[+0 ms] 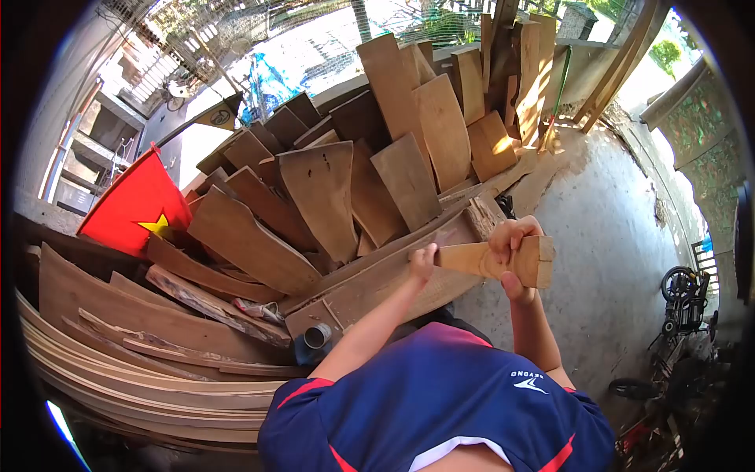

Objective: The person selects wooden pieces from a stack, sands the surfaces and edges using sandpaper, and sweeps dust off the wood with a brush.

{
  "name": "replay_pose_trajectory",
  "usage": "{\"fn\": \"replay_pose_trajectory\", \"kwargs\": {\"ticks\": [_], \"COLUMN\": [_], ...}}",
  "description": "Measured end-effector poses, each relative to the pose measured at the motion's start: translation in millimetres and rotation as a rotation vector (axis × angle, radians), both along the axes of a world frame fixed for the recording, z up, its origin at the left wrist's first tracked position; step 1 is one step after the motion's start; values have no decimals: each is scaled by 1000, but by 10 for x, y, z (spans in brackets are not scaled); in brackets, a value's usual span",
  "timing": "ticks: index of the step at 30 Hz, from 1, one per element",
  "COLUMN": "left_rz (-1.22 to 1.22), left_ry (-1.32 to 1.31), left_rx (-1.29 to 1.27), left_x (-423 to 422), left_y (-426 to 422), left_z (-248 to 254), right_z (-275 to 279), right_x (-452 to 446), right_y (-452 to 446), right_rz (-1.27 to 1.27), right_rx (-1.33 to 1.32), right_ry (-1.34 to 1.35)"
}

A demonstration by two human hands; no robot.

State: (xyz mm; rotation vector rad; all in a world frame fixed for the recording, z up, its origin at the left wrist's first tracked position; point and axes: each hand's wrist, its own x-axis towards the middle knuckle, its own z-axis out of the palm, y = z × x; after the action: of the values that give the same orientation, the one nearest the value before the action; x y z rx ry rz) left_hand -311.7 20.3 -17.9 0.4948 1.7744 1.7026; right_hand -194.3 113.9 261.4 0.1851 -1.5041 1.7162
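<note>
A light wooden piece (464,258), narrow at the left and wide at the right, is held up in front of my body. My left hand (424,261) is closed round its narrow left end. Near the thick, blocky right end, my right hand (514,256) grips it, with fingers over the top and the thumb below. Beneath and behind the piece runs a long wooden board or bench (377,293).
Many brown planks (318,197) lean in rows beyond the bench. A red flag with a yellow star (118,206) hangs at left. A metal cup (317,336) stands by my left forearm. Long curved strips (157,393) lie lower left; a motorbike (684,307) is at right.
</note>
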Motion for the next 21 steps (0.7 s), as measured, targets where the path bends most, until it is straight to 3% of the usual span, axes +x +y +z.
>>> {"fn": "replay_pose_trajectory", "kwargs": {"ticks": [1,3,5,6,8,9,11,14,15,17,18,21], "left_rz": [-7,-108,-78,-158,-192,-199,-136,49,-130,-147,-248,-79], "left_ry": [-36,5,-82,-118,-139,-114,-117,71,60,102,227,-220], "left_rx": [-91,-183,120,155,265,320,288,195,-310,-454,-502,-279], "left_x": [-92,-153,3,21,227,254,229,61,-118,-350,-508,-482], "left_y": [-39,-30,77,79,-51,-50,-19,44,-104,-288,-416,-702], "left_z": [-257,-18,443,555,1817,1904,1515,364,35,-590,-1436,-738], "right_z": [-6,-6,-29,-46,-57,-52,-27,-6,-2,-24,-27,-26], "right_x": [-2,-11,-18,-17,-12,-15,-28,-37,-39,-38,-34,-21], "right_y": [-7,6,37,34,48,56,49,58,60,68,62,89], "right_rz": [2,57,-13,-77,-63,-48,-43,-33,-17,-3,-14,6], "right_rx": [1,39,41,34,6,-14,5,3,9,22,26,7], "right_ry": [1,-6,-12,-19,-4,11,7,-13,-10,-4,-12,1]}}
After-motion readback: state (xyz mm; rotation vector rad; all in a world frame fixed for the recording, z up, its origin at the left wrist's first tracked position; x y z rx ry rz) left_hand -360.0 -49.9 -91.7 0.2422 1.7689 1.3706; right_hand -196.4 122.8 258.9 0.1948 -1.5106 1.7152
